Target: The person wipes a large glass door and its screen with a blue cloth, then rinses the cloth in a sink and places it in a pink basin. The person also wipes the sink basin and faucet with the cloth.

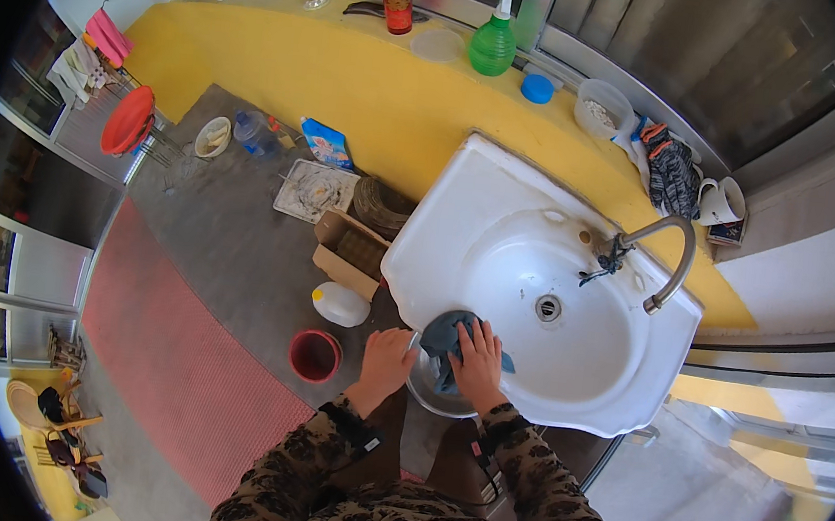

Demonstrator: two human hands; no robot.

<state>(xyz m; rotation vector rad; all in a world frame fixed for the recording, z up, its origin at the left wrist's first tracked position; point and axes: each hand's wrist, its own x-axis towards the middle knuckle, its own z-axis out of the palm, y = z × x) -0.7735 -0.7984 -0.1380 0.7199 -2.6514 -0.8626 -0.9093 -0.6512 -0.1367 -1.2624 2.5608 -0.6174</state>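
Note:
A round metal basin [441, 402] is tilted at the front left rim of the white ceramic sink [436, 225]. My left hand [386, 363] grips the basin's left edge, fingers curled over it. A dark blue-grey cloth [444, 331] lies bunched over the basin's upper rim and inside. My right hand [479, 361] presses on this cloth with the fingers spread. The sink's bowl holds no standing water, and its drain [548, 308] shows. A curved metal faucet [679, 248] rises at the sink's back right, with dark material tied round its base.
On the floor left of the sink are a red bucket [315, 356], a white jug [340, 304], a cardboard box [347, 272] and a dirty tray [294, 207]. The yellow ledge holds a green spray bottle [492, 48], a plastic tub [604, 111], gloves [671, 172] and a mug [722, 203].

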